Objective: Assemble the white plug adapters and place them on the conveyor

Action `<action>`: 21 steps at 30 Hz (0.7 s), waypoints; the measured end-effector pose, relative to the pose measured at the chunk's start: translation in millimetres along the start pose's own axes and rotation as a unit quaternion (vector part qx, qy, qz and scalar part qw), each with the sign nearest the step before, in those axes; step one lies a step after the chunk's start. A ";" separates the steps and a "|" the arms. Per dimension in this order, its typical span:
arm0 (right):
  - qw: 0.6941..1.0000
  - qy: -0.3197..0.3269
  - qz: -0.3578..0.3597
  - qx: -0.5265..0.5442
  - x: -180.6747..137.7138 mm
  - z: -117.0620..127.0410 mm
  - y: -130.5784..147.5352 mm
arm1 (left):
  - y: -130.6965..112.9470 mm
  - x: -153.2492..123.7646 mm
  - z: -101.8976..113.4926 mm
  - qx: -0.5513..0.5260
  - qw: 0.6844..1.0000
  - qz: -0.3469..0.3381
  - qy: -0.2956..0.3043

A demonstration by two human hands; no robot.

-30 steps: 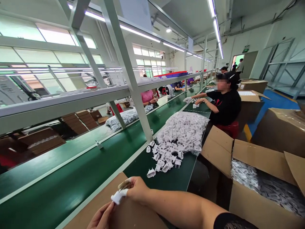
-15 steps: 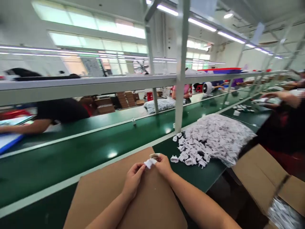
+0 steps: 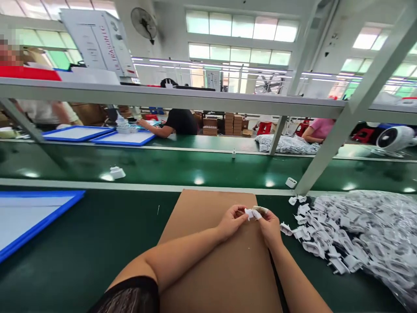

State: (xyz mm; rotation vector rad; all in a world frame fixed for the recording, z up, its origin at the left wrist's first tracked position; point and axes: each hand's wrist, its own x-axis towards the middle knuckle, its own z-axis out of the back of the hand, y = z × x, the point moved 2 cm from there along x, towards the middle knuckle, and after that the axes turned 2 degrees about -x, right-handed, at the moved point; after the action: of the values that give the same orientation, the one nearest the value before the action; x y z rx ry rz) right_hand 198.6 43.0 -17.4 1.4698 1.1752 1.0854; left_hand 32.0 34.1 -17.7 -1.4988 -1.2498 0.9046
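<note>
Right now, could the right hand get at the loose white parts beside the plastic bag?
Probably yes: the right hand is just left of the loose white parts, with nothing visible between. It is, however, occupied with a small white piece.

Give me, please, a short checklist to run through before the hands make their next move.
1. Left hand gripping the white piece: ok.
2. Right hand gripping the same piece: ok.
3. A hand free: not ok, both are on the piece.
4. Cardboard sheet beneath the hands: ok.
5. Loose white pieces to the right in view: ok.
6. Held piece undamaged: cannot tell, small and partly covered.
</note>
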 end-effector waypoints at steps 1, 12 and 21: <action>1.000 0.000 -0.005 0.004 0.6 0.2 -0.7 | 0.7 0.8 0.8 -0.003 1.000 -0.004 -0.001; 0.993 0.106 0.000 -0.061 -7.2 -7.5 6.6 | 5.3 -3.4 3.3 -0.027 0.999 -0.035 -0.010; 0.906 0.024 0.108 -0.410 -18.1 -2.2 16.6 | 21.5 1.8 20.3 0.054 0.980 -0.010 -0.192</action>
State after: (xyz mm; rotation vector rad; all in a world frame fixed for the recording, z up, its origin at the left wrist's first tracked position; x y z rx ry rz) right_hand 196.4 23.7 -2.3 0.9063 0.4604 1.5273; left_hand 19.3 39.4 -43.8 -1.2593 -1.4588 1.2698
